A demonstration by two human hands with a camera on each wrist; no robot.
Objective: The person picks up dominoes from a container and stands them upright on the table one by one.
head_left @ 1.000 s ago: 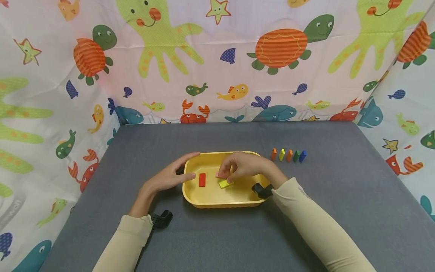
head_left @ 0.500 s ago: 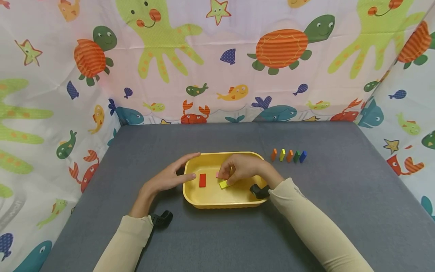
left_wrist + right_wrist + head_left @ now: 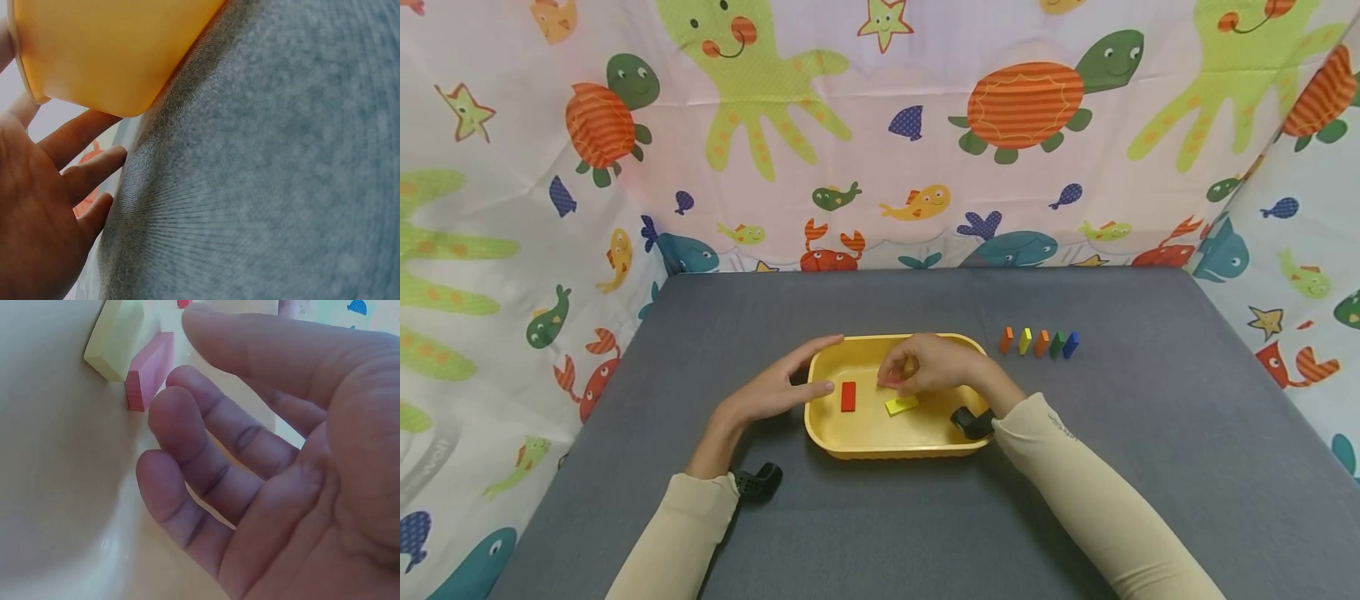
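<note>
A yellow plastic tray (image 3: 898,440) sits on the grey table between both hands. My left hand (image 3: 767,393) rests at its left end, thumb over the rim and fingers stretched along the outside. In the left wrist view those fingers look fairly straight. Inside the tray my right hand (image 3: 936,364) hovers with loosely bent fingers, thumb apart from them. By its fingertips lies a pink block (image 3: 147,375), partly hidden by the hand in the head view. A yellow block (image 3: 902,406) lies just nearer. Farther left in the tray is a red block (image 3: 847,397).
A row of several upright small blocks, including an orange block (image 3: 1007,339), a green block (image 3: 1057,344) and a blue block (image 3: 1071,344), stands right of and behind the tray. A cloth printed with sea animals (image 3: 1025,104) hangs around the table.
My right hand has shifted slightly away from the yellow block toward the pink one, so more of the yellow block shows. The left hand keeps its place at the tray.
</note>
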